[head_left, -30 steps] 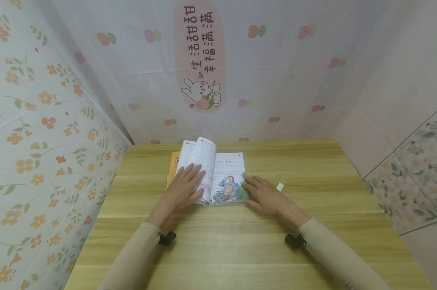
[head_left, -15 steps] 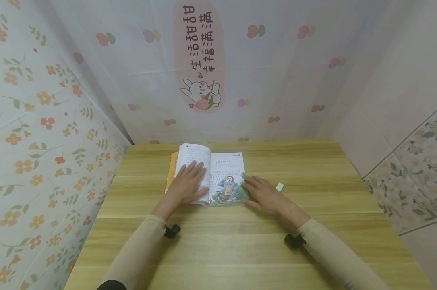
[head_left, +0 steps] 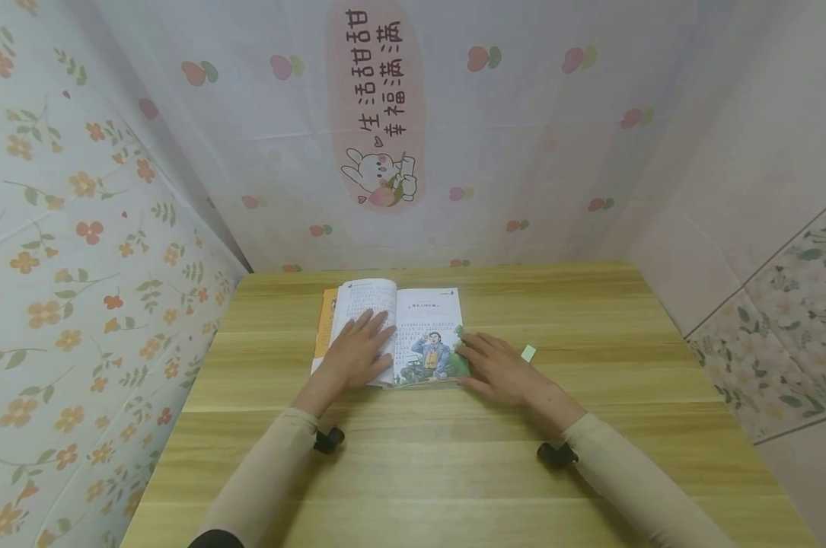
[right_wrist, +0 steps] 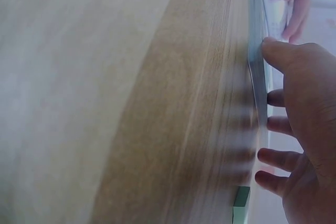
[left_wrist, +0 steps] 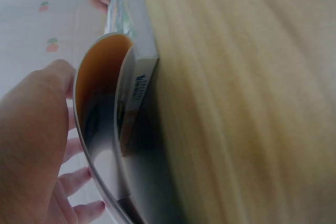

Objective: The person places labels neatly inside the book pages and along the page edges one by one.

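A wooden counter filled the lower half of the head view, closed in by patterned sheets: a floral one to the left of the counter, and behind it one printed with fruit, a rabbit and Chinese characters.

An open book lay flat near the back of the counter, left of its middle. Its right page showed a coloured picture of a figure; an orange cover edged out on the book's left.

The left hand lay on the book's left page, its fingers straight and spread, pressing the page down and gripping nothing. In the left wrist view the pages under it curved up away from the cover.

The right hand rested at the book's right edge, its fingers loosely extended, the tips touching the page edge, holding nothing.

A small pale green piece lay on the counter just right of the book, beside the right hand.
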Demonstrator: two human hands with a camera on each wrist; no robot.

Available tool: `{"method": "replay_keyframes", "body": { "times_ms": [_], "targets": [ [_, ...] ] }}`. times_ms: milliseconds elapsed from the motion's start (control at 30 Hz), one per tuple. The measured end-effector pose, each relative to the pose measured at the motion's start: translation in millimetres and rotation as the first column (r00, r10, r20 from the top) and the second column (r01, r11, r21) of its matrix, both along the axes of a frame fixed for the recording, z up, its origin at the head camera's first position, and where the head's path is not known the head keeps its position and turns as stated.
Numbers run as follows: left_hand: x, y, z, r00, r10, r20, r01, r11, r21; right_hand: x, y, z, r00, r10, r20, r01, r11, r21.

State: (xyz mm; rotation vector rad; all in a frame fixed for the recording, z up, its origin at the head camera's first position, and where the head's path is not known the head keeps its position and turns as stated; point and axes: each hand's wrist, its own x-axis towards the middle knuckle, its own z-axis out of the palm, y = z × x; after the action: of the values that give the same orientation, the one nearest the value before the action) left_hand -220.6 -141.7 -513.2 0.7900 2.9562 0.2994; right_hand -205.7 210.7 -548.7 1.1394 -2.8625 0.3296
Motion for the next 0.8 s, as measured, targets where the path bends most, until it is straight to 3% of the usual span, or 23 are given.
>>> {"method": "replay_keyframes", "body": {
  "times_ms": [800],
  "targets": [
    [14.4, 7.6, -20.5, 0.993, 0.104, 0.053, -0.104, 0.995, -0.013, 3.7, -1.0, 5.4, 1.0, -0.005, -0.001, 0.005, 1.0, 0.017]
  ]
}}
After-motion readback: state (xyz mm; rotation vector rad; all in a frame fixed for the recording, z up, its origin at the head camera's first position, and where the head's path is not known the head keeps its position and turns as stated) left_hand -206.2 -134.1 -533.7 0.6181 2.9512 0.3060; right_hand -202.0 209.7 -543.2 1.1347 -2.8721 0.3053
